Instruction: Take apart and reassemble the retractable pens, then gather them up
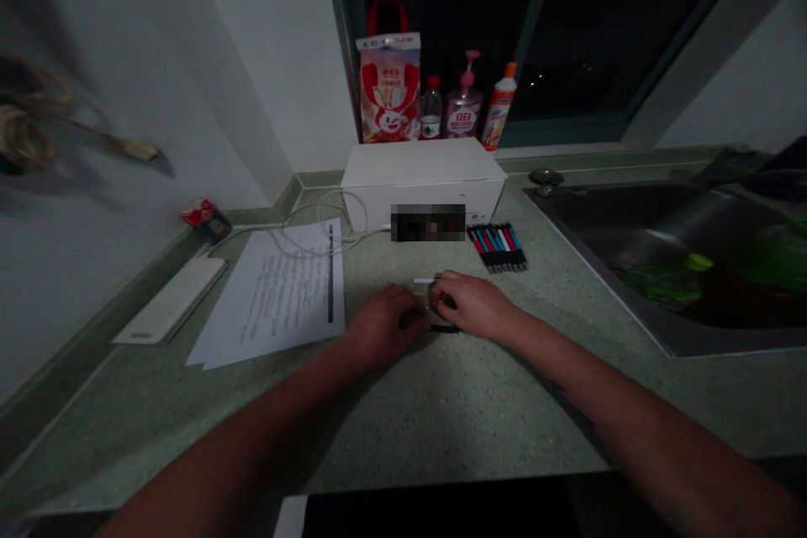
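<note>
My left hand (386,324) rests low over the counter, its fingers curled and pressed together around something too small and dark to make out. Facing it from the right, my right hand (474,303) is closed in a pinch, and what its fingertips hold is also unclear. A short white stick-like piece (424,281) lies just beyond the fingertips, its right end against my right hand. A dark slim pen-like piece (444,328) lies on the counter below and between both hands. Behind my right hand, several pens (498,248) in red, blue, white and black lie side by side.
Printed sheets (283,294) and a white power strip (173,303) lie to the left. At the back stands a white box (422,164), with a cable (319,252) beside it. Bottles (463,109) and a red bag (389,92) stand behind. A sink (630,303) is at right.
</note>
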### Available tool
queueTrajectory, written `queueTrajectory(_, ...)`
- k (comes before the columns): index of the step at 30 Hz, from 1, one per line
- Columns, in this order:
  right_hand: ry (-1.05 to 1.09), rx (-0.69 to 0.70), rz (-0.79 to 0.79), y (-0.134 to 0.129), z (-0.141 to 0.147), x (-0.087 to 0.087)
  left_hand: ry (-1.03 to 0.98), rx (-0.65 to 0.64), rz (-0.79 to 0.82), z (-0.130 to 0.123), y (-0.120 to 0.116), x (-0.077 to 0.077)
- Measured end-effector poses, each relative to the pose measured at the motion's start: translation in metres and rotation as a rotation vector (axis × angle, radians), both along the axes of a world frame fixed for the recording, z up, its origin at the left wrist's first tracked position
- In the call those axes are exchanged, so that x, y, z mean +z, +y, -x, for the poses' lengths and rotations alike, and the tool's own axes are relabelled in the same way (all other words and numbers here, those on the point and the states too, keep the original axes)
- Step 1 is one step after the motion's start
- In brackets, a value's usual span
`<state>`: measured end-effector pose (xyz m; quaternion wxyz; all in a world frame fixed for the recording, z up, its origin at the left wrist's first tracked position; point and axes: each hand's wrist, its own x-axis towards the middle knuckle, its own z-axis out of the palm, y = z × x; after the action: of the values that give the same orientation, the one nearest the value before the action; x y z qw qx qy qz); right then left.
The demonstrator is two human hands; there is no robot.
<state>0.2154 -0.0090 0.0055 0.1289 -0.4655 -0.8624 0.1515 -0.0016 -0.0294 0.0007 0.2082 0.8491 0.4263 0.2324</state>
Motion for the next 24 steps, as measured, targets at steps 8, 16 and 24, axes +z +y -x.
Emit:
queueTrajectory(8, -0.036, 0.012, -0.037, 0.000, -0.001, 0.001, 0.053, 0.156, -0.023, 0.006, 0.012, -0.002)
queueTrajectory(16, -0.033, -0.004, -0.049, 0.000, -0.002, -0.001, 0.081, 0.185, -0.056, 0.011, 0.013, -0.003)
queueTrajectory(24, -0.056, -0.004, -0.043, 0.001, -0.001, 0.000, 0.107, 0.158, -0.048, 0.010, 0.011, -0.003)
